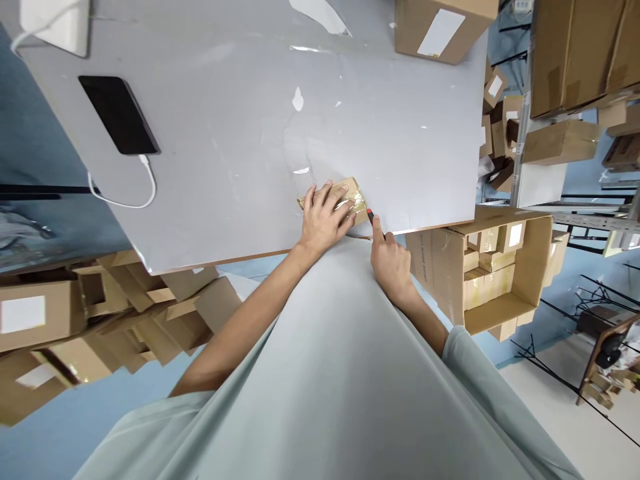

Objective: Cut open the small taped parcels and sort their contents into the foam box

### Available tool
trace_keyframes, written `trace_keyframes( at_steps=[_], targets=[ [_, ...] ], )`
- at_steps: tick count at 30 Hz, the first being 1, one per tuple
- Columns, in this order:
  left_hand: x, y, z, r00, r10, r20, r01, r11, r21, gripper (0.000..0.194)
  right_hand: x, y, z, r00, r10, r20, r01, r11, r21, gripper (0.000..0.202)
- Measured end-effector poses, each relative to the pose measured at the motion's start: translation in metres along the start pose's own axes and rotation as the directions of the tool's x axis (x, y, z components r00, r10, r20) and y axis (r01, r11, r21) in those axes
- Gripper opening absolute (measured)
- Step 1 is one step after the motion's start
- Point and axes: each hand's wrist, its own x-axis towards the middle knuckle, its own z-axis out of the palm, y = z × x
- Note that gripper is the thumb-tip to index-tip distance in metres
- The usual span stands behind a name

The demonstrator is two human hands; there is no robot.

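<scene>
A small flat cardboard piece with shiny clear tape (356,193) lies at the near edge of the grey table (220,133). My left hand (324,217) rests flat on it with the fingers spread, pressing it to the tabletop. My right hand (389,257) is wrapped round a thin black tool with a red tip (371,215), the index finger stretched along it. The red tip is at the right edge of the cardboard piece. Whether it touches the cardboard is too small to tell.
A phone (120,115) with a white cable lies at the table's left. At the back right sits a cardboard box (443,30). An open carton (500,267) of small boxes stands beyond the right edge; more boxes (40,313) are lower left.
</scene>
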Motion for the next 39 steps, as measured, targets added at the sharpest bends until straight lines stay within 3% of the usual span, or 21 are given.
trace_keyframes(
  at_steps=[7,17,22,26,30,33,36,39],
  targets=[
    [-0.001,-0.002,-0.001,1.000,-0.009,-0.002,0.009,1.000,0.001,0.035,0.008,0.007,0.000,1.000,0.004,0.011,-0.004,0.999,0.053,0.074],
    [0.000,0.000,-0.010,0.999,-0.046,0.026,0.046,0.999,-0.023,0.034,-0.016,0.033,-0.004,0.994,-0.039,0.099,0.022,0.985,0.173,0.064],
    [-0.002,0.000,-0.011,0.998,-0.051,0.026,0.050,0.998,0.036,0.032,-0.016,0.035,-0.014,0.998,-0.065,0.011,0.061,0.970,0.235,0.065],
    [-0.004,-0.002,-0.010,0.999,-0.044,0.020,0.042,0.997,0.061,0.032,0.010,0.027,-0.015,0.992,-0.114,-0.047,0.123,0.950,0.288,0.065],
    [-0.005,-0.003,-0.010,0.997,-0.061,0.051,0.058,0.997,0.045,0.034,0.035,0.019,-0.006,0.989,-0.141,-0.049,0.150,0.937,0.316,0.067],
    [-0.004,-0.002,-0.011,0.996,-0.063,0.059,0.060,0.997,0.058,0.034,0.033,0.022,0.006,0.991,-0.134,-0.022,0.134,0.940,0.312,0.066],
    [-0.005,-0.005,-0.015,0.995,-0.064,0.076,0.060,0.997,0.057,0.038,0.019,0.038,0.023,0.990,-0.141,-0.030,0.142,0.931,0.335,0.065],
    [-0.018,-0.015,-0.023,0.993,-0.109,0.047,0.107,0.993,0.051,0.060,0.019,0.060,0.048,0.983,-0.119,-0.143,0.173,0.868,0.465,0.061]
  ],
)
